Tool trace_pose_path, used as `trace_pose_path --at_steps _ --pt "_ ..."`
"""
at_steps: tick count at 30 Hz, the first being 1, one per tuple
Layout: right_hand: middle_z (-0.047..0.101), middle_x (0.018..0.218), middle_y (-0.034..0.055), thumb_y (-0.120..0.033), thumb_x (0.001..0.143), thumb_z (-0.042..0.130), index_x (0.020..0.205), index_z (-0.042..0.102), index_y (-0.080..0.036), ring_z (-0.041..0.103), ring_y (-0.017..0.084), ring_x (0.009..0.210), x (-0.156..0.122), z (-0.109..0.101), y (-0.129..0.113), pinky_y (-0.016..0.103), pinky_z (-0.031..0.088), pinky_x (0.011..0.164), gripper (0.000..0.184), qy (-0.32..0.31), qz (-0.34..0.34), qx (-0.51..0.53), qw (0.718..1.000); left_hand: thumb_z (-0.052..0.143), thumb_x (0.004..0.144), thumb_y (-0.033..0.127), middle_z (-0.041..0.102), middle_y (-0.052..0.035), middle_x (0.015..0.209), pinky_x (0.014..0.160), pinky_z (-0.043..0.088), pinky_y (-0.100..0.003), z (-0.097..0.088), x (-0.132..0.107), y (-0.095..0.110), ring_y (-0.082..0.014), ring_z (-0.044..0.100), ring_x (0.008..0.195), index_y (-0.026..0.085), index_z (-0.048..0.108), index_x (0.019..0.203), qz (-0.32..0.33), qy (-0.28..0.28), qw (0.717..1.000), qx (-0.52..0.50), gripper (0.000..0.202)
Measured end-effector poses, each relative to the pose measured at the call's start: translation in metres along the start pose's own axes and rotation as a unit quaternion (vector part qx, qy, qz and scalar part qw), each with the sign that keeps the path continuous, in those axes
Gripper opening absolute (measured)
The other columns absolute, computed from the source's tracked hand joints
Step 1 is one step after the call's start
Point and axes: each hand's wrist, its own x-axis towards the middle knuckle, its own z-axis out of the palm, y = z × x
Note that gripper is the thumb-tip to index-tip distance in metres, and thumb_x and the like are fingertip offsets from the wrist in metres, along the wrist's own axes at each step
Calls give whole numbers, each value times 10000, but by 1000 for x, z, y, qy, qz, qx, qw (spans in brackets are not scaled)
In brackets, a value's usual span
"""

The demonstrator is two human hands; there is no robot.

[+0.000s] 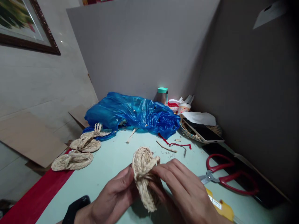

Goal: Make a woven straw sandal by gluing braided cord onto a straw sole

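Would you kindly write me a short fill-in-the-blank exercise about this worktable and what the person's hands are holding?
1. The left hand and the right hand hold a woven straw piece in front of a crumpled ____ plastic bag.
2. The scissors near the right hand have ____ handles.
3. The phone lies on a basket on the person's ____ side.
4. The black wristband is worn on the ____ wrist.

Missing words: blue; red; right; left.

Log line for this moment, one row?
left hand: grips woven straw sandal | right hand: holds same sandal | red-handled scissors: lying on pale green table
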Motion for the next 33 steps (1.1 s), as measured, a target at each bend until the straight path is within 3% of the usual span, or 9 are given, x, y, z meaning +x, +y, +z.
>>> trace_pose_path --at_steps 3,7,11,14,18,23,29,33 --pt "606 871 88 -91 942 479 1082 576 -113 473 188 740 1 -2 0 322 401 631 172 -19 12 2 1000 422 984 240 650 -102 1283 1139 240 -443 2 -1 1 -257 511 1271 203 602 1305 5 3 1000 6 370" --pt "586 813 104 -15 893 450 924 576 -106 445 191 717 3 -6 -1 322 376 610 159 -39 -15 -41 998 450 971 193 624 -74 1325 1148 234 -407 6 -2 1 -237 480 1301 239 577 1332 -6 5 1000 26 386" --pt "601 874 134 -53 907 426 1004 560 -89 470 219 765 2 -7 -2 352 379 652 169 -39 -33 -66 997 458 961 157 620 -63 1334 1159 216 -394 5 -1 1 -230 459 1322 245 565 1345 -8 2 999 41 408" --pt "567 782 85 -81 946 338 977 535 -121 435 194 701 1 -8 -6 332 358 630 203 -43 -7 -17 999 461 959 160 614 -54 1348 1167 206 -385 3 -2 1 -229 437 1341 246 554 1355 7 0 999 50 415" --pt "570 829 52 -35 915 459 992 514 -145 466 167 746 8 -16 -14 294 399 662 145 -81 49 87 992 493 946 185 586 -39 1388 1162 241 -405 0 -4 3 -250 397 1371 269 550 1358 30 3 998 62 424" --pt "577 895 44 -29 901 497 1034 535 -154 523 146 830 17 -20 -17 263 456 729 186 -56 97 151 982 500 937 178 564 -41 1418 1154 289 -425 -3 -5 5 -270 420 1363 263 544 1364 35 2 998 58 438" --pt "624 1127 128 -46 838 530 1206 519 -123 568 212 969 7 -18 -25 342 504 820 376 -9 19 81 996 509 950 257 668 -16 1300 1060 455 -335 -9 -4 13 -239 548 1271 302 538 1368 32 52 998 0 422" --pt "641 1117 106 -69 883 484 1225 490 -144 603 185 973 -15 -45 -25 313 519 835 350 -33 87 -34 995 477 956 409 658 12 1309 1016 500 -371 -18 -4 20 -248 533 1286 340 564 1337 19 68 996 -47 397"
